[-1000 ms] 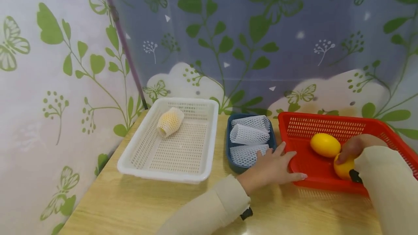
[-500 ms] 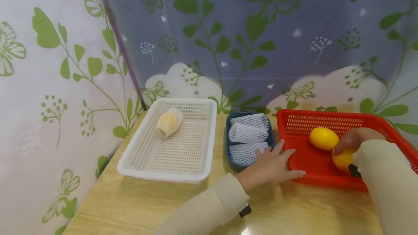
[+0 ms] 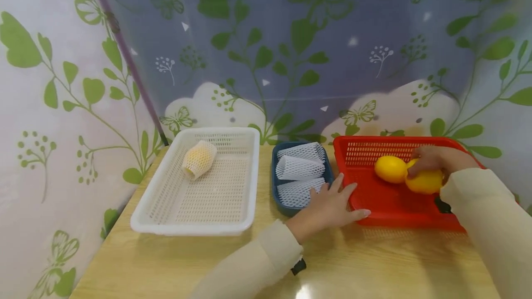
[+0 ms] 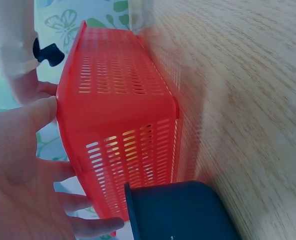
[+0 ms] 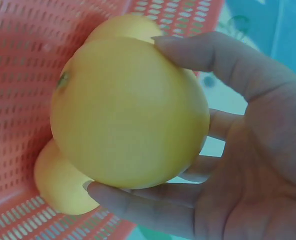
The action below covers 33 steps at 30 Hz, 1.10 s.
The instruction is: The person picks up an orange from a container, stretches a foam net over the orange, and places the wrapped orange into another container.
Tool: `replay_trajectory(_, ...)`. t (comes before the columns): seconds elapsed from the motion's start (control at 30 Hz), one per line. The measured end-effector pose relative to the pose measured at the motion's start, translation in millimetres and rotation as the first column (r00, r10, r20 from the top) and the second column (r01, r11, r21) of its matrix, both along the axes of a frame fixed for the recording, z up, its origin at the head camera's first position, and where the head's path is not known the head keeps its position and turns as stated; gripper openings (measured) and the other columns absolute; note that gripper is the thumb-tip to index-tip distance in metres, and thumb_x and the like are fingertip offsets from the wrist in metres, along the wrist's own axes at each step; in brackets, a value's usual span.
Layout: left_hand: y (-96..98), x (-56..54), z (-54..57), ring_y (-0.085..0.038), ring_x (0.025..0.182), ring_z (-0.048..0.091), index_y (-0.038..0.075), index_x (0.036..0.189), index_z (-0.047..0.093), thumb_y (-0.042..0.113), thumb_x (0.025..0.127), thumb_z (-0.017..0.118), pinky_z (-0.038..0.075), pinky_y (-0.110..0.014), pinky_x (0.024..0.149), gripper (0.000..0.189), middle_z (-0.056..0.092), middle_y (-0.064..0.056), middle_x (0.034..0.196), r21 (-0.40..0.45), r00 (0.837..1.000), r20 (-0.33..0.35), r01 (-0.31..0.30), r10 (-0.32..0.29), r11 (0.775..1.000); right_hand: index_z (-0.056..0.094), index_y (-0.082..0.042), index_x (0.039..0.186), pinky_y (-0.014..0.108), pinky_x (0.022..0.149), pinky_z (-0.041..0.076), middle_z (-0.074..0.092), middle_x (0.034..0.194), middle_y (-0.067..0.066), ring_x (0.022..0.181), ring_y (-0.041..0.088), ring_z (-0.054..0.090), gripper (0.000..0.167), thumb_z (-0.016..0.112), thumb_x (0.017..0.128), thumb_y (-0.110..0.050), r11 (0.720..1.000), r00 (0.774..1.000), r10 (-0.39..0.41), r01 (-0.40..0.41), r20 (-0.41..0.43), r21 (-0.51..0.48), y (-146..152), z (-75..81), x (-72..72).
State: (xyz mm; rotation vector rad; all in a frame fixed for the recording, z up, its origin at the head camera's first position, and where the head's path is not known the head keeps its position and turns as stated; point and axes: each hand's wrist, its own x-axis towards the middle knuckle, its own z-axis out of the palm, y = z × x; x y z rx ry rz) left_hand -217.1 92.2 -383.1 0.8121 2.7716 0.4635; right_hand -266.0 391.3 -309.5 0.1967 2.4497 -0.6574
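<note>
My right hand (image 3: 436,158) grips a yellow oval fruit (image 3: 424,181) above the red basket (image 3: 353,200); a small green stem end shows on it in the right wrist view. Thumb and fingers curl round its sides. Behind it in that view are two more yellow fruits, one at the top (image 5: 122,27) and one at the lower left (image 5: 62,185). With fingers spread, my left hand (image 3: 326,206) rests on the red basket's near left rim. Its fingertips lie beside the dark blue container (image 3: 287,209), which holds several white foam net sleeves (image 3: 301,168).
On the left of the wooden table (image 3: 166,262) stands a white basket (image 3: 194,230) holding one yellow fruit in a foam net sleeve (image 3: 199,158). A patterned curtain (image 3: 257,22) hangs close behind the containers.
My right hand has raised the gripped fruit from near the basket's front and moved it away from me, beside another fruit. The left hand stays at the rim. The head view has turned right.
</note>
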Motion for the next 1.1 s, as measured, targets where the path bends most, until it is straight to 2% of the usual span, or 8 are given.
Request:
replay_trajectory(0.07, -1.6, -0.3, -0.6, -0.035, 0.139, 0.032, 0.040, 0.151, 0.029, 0.072, 0.086, 0.048, 0.028, -0.060, 0.109, 0.074, 0.015, 0.007, 0.161, 0.011, 1.000, 0.007, 0.000, 0.000, 1.000, 0.027, 0.008, 0.140, 0.051, 0.077, 0.053, 0.028, 0.132, 0.039, 0.104, 0.047, 0.046, 0.085, 0.071, 0.084, -0.038, 0.998, 0.998, 0.056, -0.056, -0.031, 0.014, -3, 2.9, -1.9)
replay_trajectory(0.13, -1.6, -0.5, -0.4, -0.034, 0.139, 0.031, 0.040, 0.151, 0.029, 0.072, 0.086, 0.048, 0.028, -0.060, 0.109, 0.074, 0.015, 0.007, 0.161, 0.018, 1.000, 0.011, 0.003, -0.004, 1.000, 0.028, 0.006, 0.138, 0.050, 0.073, 0.055, 0.032, 0.128, 0.037, 0.101, 0.044, 0.050, 0.083, 0.071, 0.084, -0.039, 0.998, 0.996, 0.063, -0.063, -0.057, 0.006, -5, 5.7, -2.0)
replay_trajectory(0.27, -0.4, -1.3, 1.8, -0.034, 0.140, 0.031, 0.040, 0.151, 0.029, 0.071, 0.086, 0.049, 0.027, -0.060, 0.110, 0.075, 0.015, 0.007, 0.161, 0.027, 1.000, 0.022, 0.010, -0.010, 1.000, 0.029, 0.006, 0.135, 0.049, 0.069, 0.056, 0.032, 0.129, 0.037, 0.098, 0.041, 0.053, 0.083, 0.073, 0.084, -0.042, 0.993, 0.981, 0.116, -0.115, -0.154, 0.017, -8, 10.9, 0.4)
replay_trajectory(0.43, -0.7, -2.4, 2.6, -0.033, 0.140, 0.031, 0.039, 0.150, 0.031, 0.070, 0.086, 0.051, 0.028, -0.059, 0.110, 0.074, 0.016, 0.007, 0.161, 0.031, 1.000, 0.028, 0.014, -0.014, 0.999, 0.034, 0.003, 0.132, 0.046, 0.066, 0.056, 0.038, 0.126, 0.035, 0.090, 0.034, 0.056, 0.077, 0.073, 0.084, -0.042, 0.988, 0.949, 0.153, -0.154, -0.275, 0.015, -18, 14.3, 7.5)
replay_trajectory(0.6, -2.5, -2.5, 1.2, -0.033, 0.140, 0.030, 0.037, 0.151, 0.031, 0.068, 0.087, 0.051, 0.029, -0.059, 0.109, 0.074, 0.016, 0.006, 0.161, 0.044, 0.999, 0.034, 0.020, -0.022, 0.999, 0.042, -0.001, 0.128, 0.038, 0.064, 0.052, 0.051, 0.114, 0.026, 0.082, 0.028, 0.054, 0.069, 0.074, 0.083, -0.042, 0.980, 0.889, 0.199, -0.181, -0.412, 0.085, -33, 14.4, 18.0)
replay_trajectory(0.8, -4.2, -2.6, 0.7, -0.029, 0.143, 0.026, 0.032, 0.153, 0.027, 0.069, 0.087, 0.051, 0.029, -0.059, 0.110, 0.079, 0.016, 0.006, 0.161, 0.043, 0.999, 0.030, 0.023, -0.024, 0.999, 0.047, -0.002, 0.129, 0.048, 0.077, 0.046, 0.056, 0.116, 0.023, 0.093, 0.033, 0.053, 0.066, 0.077, 0.082, -0.038, 0.969, 0.783, 0.246, -0.194, -0.572, 0.151, -53, 13.5, 31.7)
replay_trajectory(1.0, -5.8, -0.1, 1.7, -0.027, 0.145, 0.022, 0.026, 0.155, 0.022, 0.069, 0.087, 0.050, 0.028, -0.057, 0.111, 0.085, 0.015, 0.006, 0.161, 0.027, 0.999, 0.030, 0.028, -0.029, 0.999, 0.046, -0.003, 0.130, 0.044, 0.073, 0.048, 0.058, 0.111, 0.019, 0.089, 0.030, 0.054, 0.067, 0.079, 0.081, -0.034, 0.977, 0.739, 0.210, -0.188, -0.640, 0.104, -70, 8.2, 45.7)
replay_trajectory(1.1, -8.0, 1.3, 1.6, -0.027, 0.145, 0.021, 0.024, 0.155, 0.022, 0.068, 0.090, 0.046, 0.028, -0.057, 0.111, 0.083, 0.016, 0.005, 0.161, 0.041, 0.999, 0.035, 0.035, -0.036, 0.999, 0.047, -0.002, 0.129, 0.043, 0.072, 0.049, 0.058, 0.110, 0.019, 0.088, 0.030, 0.054, 0.065, 0.080, 0.079, -0.030, 0.978, 0.702, 0.198, -0.187, -0.684, 0.091, -76, 3.7, 53.2)
